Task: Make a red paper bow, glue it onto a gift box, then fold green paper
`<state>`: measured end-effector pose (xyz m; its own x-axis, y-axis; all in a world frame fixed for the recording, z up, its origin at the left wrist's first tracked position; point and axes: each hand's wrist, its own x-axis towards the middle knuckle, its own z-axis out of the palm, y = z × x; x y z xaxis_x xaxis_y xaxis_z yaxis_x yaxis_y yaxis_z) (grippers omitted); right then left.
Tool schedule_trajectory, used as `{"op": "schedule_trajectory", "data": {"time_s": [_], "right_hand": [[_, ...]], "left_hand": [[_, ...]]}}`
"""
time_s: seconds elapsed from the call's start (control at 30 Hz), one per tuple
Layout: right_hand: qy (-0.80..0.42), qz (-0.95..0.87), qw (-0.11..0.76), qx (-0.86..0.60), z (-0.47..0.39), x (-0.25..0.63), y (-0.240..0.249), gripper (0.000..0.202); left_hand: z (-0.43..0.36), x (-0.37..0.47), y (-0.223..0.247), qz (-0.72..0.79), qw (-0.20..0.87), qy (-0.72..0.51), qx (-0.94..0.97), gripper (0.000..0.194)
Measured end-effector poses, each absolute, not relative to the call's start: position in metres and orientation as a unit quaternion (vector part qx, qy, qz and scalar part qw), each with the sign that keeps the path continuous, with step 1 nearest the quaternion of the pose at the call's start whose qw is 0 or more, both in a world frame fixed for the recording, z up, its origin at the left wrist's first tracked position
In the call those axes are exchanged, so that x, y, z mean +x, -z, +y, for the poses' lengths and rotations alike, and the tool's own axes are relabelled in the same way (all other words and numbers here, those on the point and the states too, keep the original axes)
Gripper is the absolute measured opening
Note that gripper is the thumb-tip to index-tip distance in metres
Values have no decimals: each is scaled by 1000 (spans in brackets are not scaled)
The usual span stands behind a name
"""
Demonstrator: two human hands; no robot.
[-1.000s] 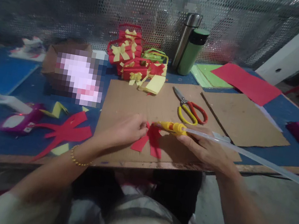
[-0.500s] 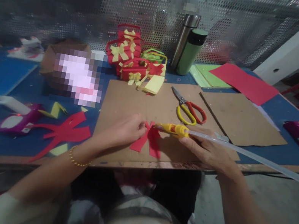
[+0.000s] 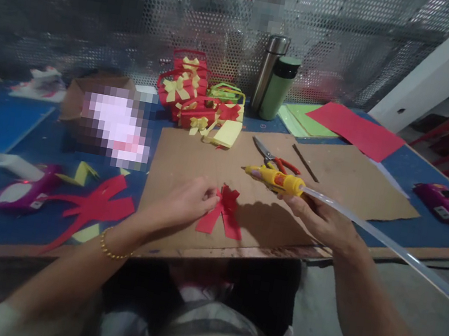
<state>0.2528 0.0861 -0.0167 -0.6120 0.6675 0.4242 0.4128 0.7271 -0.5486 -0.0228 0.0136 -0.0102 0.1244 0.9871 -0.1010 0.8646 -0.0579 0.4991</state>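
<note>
My left hand [image 3: 193,200] pinches the left edge of a red paper bow [image 3: 222,214], which lies on a brown cardboard sheet [image 3: 195,157]. My right hand [image 3: 320,217] is closed around a yellow glue gun [image 3: 277,179] with a long clear glue stick [image 3: 386,237] running out of its back. The gun's nozzle points left, above the bow and apart from it. Red-handled scissors [image 3: 272,156] lie just behind the gun, partly hidden by it.
Red paper pieces [image 3: 103,204] lie at the left near a purple device [image 3: 24,191]. Behind stand red paper baskets [image 3: 185,83], a green bottle [image 3: 279,88] and a steel flask [image 3: 268,71]. A second purple device [image 3: 446,204] sits at the right.
My right hand has lifted the glue gun up off the bow, and the gun now covers part of the scissors. My left hand stays at the bow's left edge.
</note>
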Motion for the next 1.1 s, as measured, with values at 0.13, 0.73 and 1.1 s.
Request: {"op": "schedule_trajectory", "data": {"time_s": [0.13, 0.73, 1.1], "right_hand": [[-209, -857, 345, -320, 83, 257, 16, 41], [-71, -834, 397, -375, 107, 283, 8, 33], [-50, -855, 284, -431, 169, 310, 42, 36]], "left_hand": [[15, -25, 16, 613, 235, -155, 738, 28], [13, -24, -1, 634, 252, -183, 708, 27], [14, -33, 2, 636, 283, -125, 707, 27]]}}
